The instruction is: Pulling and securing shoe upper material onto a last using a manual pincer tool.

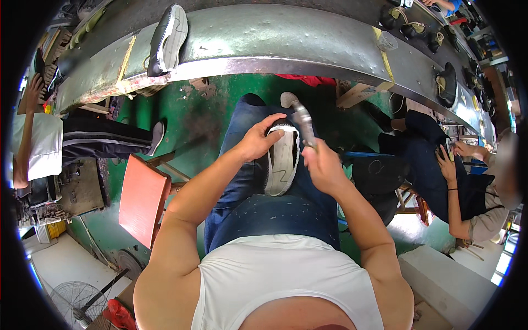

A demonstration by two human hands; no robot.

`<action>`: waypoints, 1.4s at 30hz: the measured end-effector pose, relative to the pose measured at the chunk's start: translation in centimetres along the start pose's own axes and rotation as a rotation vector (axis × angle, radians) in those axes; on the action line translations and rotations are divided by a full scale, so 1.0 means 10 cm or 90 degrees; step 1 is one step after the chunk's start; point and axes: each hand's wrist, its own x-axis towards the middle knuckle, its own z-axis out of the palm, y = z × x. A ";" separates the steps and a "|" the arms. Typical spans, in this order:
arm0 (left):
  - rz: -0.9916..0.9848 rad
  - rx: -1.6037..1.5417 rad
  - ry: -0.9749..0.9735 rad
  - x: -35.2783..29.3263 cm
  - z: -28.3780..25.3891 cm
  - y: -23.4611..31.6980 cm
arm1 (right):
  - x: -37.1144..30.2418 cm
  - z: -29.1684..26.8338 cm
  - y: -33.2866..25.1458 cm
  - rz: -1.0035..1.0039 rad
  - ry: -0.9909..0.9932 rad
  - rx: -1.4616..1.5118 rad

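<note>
An upturned shoe (pixel 282 162) lies lengthwise on my lap, its pale sole side facing up with a dark wavy line drawn on it. A dark upper with a white edge wraps around it. My left hand (pixel 258 137) grips its far end, thumb on the sole side and fingers around the rim. Close to the shoe's right edge, my right hand (pixel 325 166) is closed around a metal hand tool (pixel 303 121). Motion blurs the tool, so its exact kind is unclear. It slants away toward the far end of the shoe.
Ahead runs a long metal-topped bench (pixel 286 38), with another upturned shoe (pixel 169 41) at its left and several dark shoes (pixel 411 28) at its right. A red stool (pixel 144 201) stands left. A co-worker (pixel 467 181) sits right; another person (pixel 38 140) is far left.
</note>
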 end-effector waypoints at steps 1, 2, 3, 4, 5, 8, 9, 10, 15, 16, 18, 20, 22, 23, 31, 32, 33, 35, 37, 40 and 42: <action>-0.007 0.005 -0.030 0.05 0.02 0.01 | 0.12 -0.01 0.16 0.043 -0.062 -0.134; -0.002 0.008 -0.036 0.04 0.03 0.00 | 0.20 -0.03 0.15 0.087 -0.123 -0.267; -0.020 0.032 -0.025 0.01 0.04 -0.01 | 0.18 -0.15 0.06 0.196 -0.166 -0.142; -0.022 0.060 -0.013 0.08 0.02 0.00 | 0.15 -0.18 0.12 0.198 -0.159 -0.102; -0.020 0.065 0.004 0.13 0.03 -0.04 | 0.10 -0.17 0.29 0.193 -0.141 -0.068; -0.027 0.103 0.073 -0.08 -0.02 -0.49 | 0.09 0.07 0.46 0.104 0.039 -0.099; -0.067 0.044 0.061 -0.12 0.08 -0.43 | 0.11 0.13 0.59 0.136 0.066 -0.095; -0.076 0.045 0.079 -0.17 0.11 -0.49 | 0.12 0.20 0.68 0.131 0.080 -0.100; 0.078 0.194 0.059 -0.46 0.30 -0.42 | 0.06 0.32 1.19 0.184 -0.069 0.157; 0.089 0.036 0.090 -0.55 0.29 -0.46 | 0.02 0.30 1.10 0.148 -0.096 0.127; 0.106 -0.124 0.111 -0.55 0.29 -0.53 | -0.03 0.22 0.94 0.112 -0.114 0.092; -0.166 -0.194 0.280 -0.47 0.22 -0.46 | -0.04 0.16 0.83 0.099 -0.122 0.045; -0.304 -0.230 0.171 -0.41 0.01 -0.42 | -0.10 0.15 0.66 0.144 -0.137 0.028; -0.295 -0.189 0.122 -0.38 -0.09 -0.47 | -0.11 0.16 0.59 0.125 -0.123 0.021; -0.268 -0.081 0.092 -0.44 -0.20 -0.26 | -0.21 0.30 0.49 0.041 -0.095 -0.050; -0.273 -0.135 0.129 -0.50 -0.16 -0.26 | -0.20 0.33 0.55 0.032 -0.078 -0.050; -0.231 -0.187 0.085 -0.59 -0.11 -0.35 | -0.20 0.34 0.60 0.029 -0.075 -0.049; -0.112 -0.145 0.055 -0.77 0.08 -0.71 | -0.18 0.36 0.70 0.089 -0.021 -0.055; -0.021 0.085 0.021 -0.81 0.35 -0.80 | -0.14 0.41 0.85 0.092 0.032 -0.067; -0.115 0.239 0.086 -0.77 0.58 -0.39 | -0.12 0.48 0.88 0.149 0.074 -0.040; -0.094 0.313 0.104 -0.47 0.42 -0.79 | -0.04 0.52 0.93 0.238 0.124 -0.022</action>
